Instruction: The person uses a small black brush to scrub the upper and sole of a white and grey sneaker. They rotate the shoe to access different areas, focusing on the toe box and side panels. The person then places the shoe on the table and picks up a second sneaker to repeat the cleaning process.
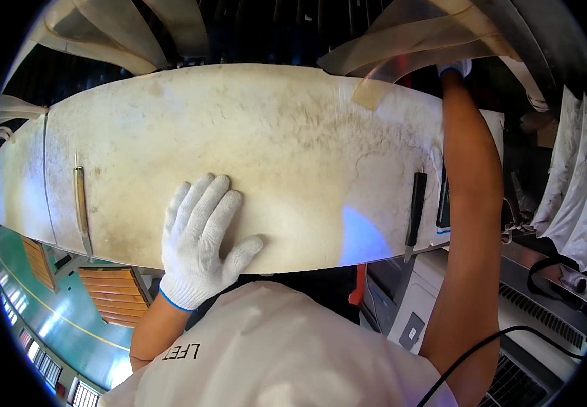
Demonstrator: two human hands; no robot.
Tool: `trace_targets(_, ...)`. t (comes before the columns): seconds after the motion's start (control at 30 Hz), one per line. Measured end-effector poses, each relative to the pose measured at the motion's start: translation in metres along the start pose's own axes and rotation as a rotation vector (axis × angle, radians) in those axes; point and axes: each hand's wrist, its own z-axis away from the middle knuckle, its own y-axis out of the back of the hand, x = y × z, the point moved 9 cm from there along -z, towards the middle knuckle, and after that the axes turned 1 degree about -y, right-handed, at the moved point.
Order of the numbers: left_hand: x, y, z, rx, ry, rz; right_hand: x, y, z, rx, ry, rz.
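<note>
Stained and scuffed, a long pale work table (293,129) fills the view, with a green floor (69,319) below at the left and grey machines (531,319) at the right. One left hand (202,241), gloved in white, is laid flat on the table with the fingers spread, and nothing is held by it. One right hand (455,68), also gloved, is stretched to the far edge, where a thin clear plastic strip (402,71) is met; most of this hand is hidden, so whether the strip is pinched or only touched cannot be told. The strip curves up from the table's far right part towards a heap of similar pale strips (124,34) behind.

Two knives are counted: one with a pale handle (80,210) at the left and one with a black handle (415,210) beside the right forearm. As a judgement, the black one could be knocked off by a sweep of that forearm, since its tip overhangs the near edge. The strip could also slip free if it is only loosely held.
</note>
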Motion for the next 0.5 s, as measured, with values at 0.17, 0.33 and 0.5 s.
trace_targets(0.17,0.000,0.010,0.001,0.070,-0.020,0.047,0.024,0.001,-0.010,0.056,0.067,-0.019)
trace_targets(0.33,0.008,0.011,0.000,0.115,-0.079,0.067,0.117,0.004,0.023,-0.235,-0.438,-1.043)
trace_targets(0.5,-0.003,0.014,0.026,0.212,-0.015,0.015,0.031,0.169,0.313,-0.672,-0.094,-2.012)
